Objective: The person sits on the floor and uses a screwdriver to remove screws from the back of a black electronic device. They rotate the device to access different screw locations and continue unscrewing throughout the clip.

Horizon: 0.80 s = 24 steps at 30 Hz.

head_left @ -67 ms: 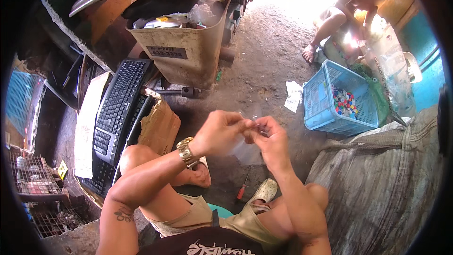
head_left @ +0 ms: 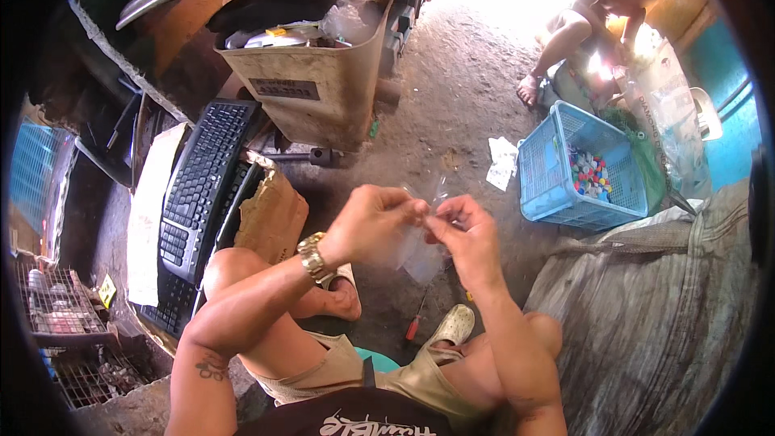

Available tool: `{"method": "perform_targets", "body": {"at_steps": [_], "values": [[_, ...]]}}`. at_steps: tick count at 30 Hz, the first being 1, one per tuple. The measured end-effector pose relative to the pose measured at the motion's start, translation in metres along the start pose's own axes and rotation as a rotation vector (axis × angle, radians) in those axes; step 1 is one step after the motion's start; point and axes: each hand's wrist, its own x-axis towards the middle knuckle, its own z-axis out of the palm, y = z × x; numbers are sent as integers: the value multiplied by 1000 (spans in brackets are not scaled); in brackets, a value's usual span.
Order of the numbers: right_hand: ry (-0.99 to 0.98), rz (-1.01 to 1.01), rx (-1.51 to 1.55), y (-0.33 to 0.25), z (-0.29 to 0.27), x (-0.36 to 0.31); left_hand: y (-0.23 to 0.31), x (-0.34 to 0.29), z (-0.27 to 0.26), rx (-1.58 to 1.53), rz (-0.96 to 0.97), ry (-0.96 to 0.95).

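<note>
In front of my knees, a clear, thin plastic bag [head_left: 423,265] hangs from my two hands. My left hand [head_left: 373,224], on the arm with the gold watch [head_left: 311,255], pinches its upper edge. Close beside it, my right hand [head_left: 468,238] also pinches the plastic between thumb and fingers. The fingertips of both hands nearly meet, and the sheer film between them is hard to make out. A screwdriver with a red handle [head_left: 412,329] lies on the ground below, near my shoe [head_left: 454,326].
Black keyboards [head_left: 202,186] lean on cardboard [head_left: 270,208] at the left. Behind them stands a filled beige bin [head_left: 311,105]. A blue crate [head_left: 537,186] with colourful bottle caps is at the right, by a large woven sack [head_left: 646,299]. Another person [head_left: 593,20] sits at the far right.
The fingertips have shifted slightly, with the right hand a little lower. The plastic hanging below them has swung and shows more plainly.
</note>
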Motion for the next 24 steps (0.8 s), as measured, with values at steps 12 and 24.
{"method": "perform_targets", "body": {"at_steps": [12,24], "values": [[421,-3,-75,-35,-142,20,13,-9,-122,110,68,435],[727,-104,-183,-28,-303,-10,-3,-13,-177,21,80,665]]}}
